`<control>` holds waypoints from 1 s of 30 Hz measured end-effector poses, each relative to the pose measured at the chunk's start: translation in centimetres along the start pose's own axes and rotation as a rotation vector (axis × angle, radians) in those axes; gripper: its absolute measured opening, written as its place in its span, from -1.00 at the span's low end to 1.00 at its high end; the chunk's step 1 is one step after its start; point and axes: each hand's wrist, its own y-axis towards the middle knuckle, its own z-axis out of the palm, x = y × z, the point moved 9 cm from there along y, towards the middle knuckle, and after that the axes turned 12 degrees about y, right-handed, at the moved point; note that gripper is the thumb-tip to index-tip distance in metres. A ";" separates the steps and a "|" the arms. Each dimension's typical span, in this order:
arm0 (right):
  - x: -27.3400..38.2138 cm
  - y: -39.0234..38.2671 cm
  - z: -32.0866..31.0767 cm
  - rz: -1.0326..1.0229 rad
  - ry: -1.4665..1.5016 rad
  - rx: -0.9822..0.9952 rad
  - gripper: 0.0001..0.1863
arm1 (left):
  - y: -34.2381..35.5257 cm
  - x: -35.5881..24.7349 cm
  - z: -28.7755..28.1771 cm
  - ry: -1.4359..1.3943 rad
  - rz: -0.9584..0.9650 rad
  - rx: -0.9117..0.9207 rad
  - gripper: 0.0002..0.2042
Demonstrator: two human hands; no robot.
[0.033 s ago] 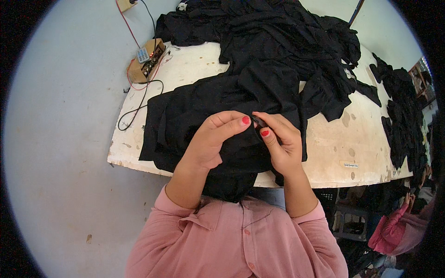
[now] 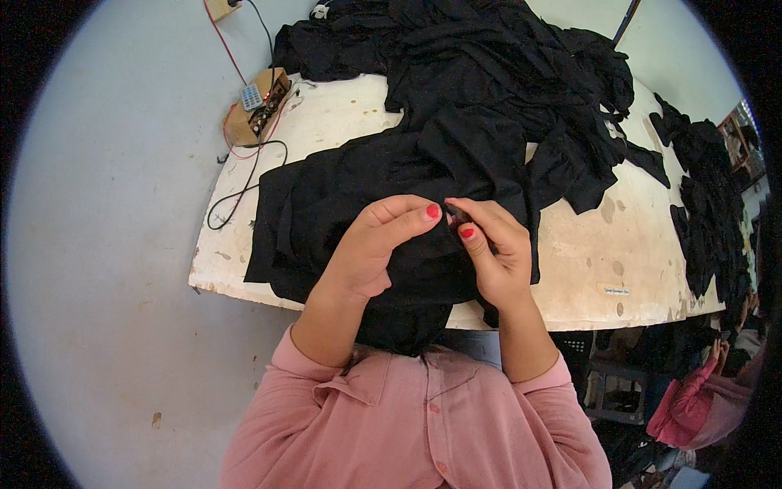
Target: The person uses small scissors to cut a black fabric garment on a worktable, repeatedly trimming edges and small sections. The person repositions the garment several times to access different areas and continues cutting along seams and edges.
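No change from earlier frame — my left hand [image 2: 376,248] and right hand [image 2: 491,254] both still pinching black garment [image 2: 366,175], near table [image 2: 586,269] edge.

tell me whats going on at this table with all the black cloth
A person in a pink shirt is working on a black garment spread over the near edge of a worn white table. The left hand and right hand meet at one spot of the fabric, fingers pinching it; the right may hold something small and dark, too small to tell. A heap of black garments lies at the far side, and a small box with wires sits at the far left corner.
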 end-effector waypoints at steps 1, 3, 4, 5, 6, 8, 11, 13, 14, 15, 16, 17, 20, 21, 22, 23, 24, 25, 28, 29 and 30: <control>-0.2 -0.1 -0.1 0.023 0.058 -0.052 -0.72 | 0.0 0.0 0.0 0.006 0.001 -0.021 -0.87; -0.9 -0.4 -0.3 0.110 0.190 -0.127 -0.75 | 0.0 -0.1 -0.2 0.024 0.005 -0.073 -0.87; -1.5 -0.6 -0.3 0.174 0.263 -0.151 -0.77 | 0.0 -0.4 -0.4 0.037 0.008 -0.104 -0.88; -2.1 -0.6 -0.1 0.235 0.287 -0.120 -0.78 | 0.1 -0.6 -0.6 0.061 0.000 -0.130 -0.88; -2.7 -0.8 0.1 0.296 0.309 -0.090 -0.80 | 0.0 -1.8 -1.4 0.158 0.095 -0.228 -0.90; -4.0 -0.5 -0.3 0.416 0.240 0.057 -0.82 | -0.5 -4.6 -3.2 0.380 0.279 -0.416 -0.91; -5.0 -0.6 -2.0 0.503 0.331 0.125 -0.85 | -0.9 -5.2 -5.8 0.193 0.254 -0.522 -0.92; -5.0 -0.6 -3.4 0.519 0.294 0.182 -0.83 | -1.4 -6.4 -7.6 0.188 0.313 -0.602 -0.92; -4.8 -0.5 -3.9 0.519 0.271 0.221 -0.82 | -1.5 -7.2 -8.4 0.208 0.338 -0.643 -0.92; -4.5 -0.4 -4.4 0.511 0.249 0.261 -0.81 | -1.7 -7.5 -8.7 0.135 0.378 -0.611 -0.91; -4.2 -0.3 -4.9 0.504 0.238 0.289 -0.80 | -1.7 -8.0 -9.5 0.118 0.363 -0.626 -0.91; -3.8 -0.2 -5.3 0.491 0.229 0.316 -0.79 | -2.0 -8.6 -10.0 0.123 0.393 -0.649 -0.91; -2.5 0.4 -7.0 0.383 0.194 0.367 -0.75 | -2.7 -10.0 -11.9 0.095 0.457 -0.705 -0.91; -1.7 0.7 -7.5 0.287 0.200 0.366 -0.74 | -2.7 -10.3 -12.4 0.088 0.461 -0.675 -0.91; -0.6 0.9 -8.2 0.153 0.242 0.351 -0.73 | -2.7 -10.4 -12.8 0.116 0.461 -0.658 -0.90; -0.8 0.7 -8.6 0.184 0.270 0.350 -0.72 | -2.9 -10.3 -13.5 0.143 0.457 -0.671 -0.90; -0.6 0.6 -9.2 0.160 0.267 0.332 -0.72 | -2.9 -10.6 -13.6 0.178 0.494 -0.611 -0.90; -0.2 0.8 -9.8 0.113 0.283 0.305 -0.73 | -2.9 -10.8 -13.9 0.193 0.518 -0.578 -0.88; 1.2 1.6 -10.0 0.027 0.265 0.329 -0.78 | -3.7 -11.4 -15.9 0.230 0.490 -0.740 -0.87; 1.4 2.0 -9.6 0.046 0.261 0.338 -0.80 | -4.1 -12.0 -16.4 0.333 0.446 -0.873 -0.80; 1.9 2.4 -8.8 0.026 0.304 0.351 -0.82 | -4.7 -13.8 -14.7 0.757 0.519 -0.995 -0.77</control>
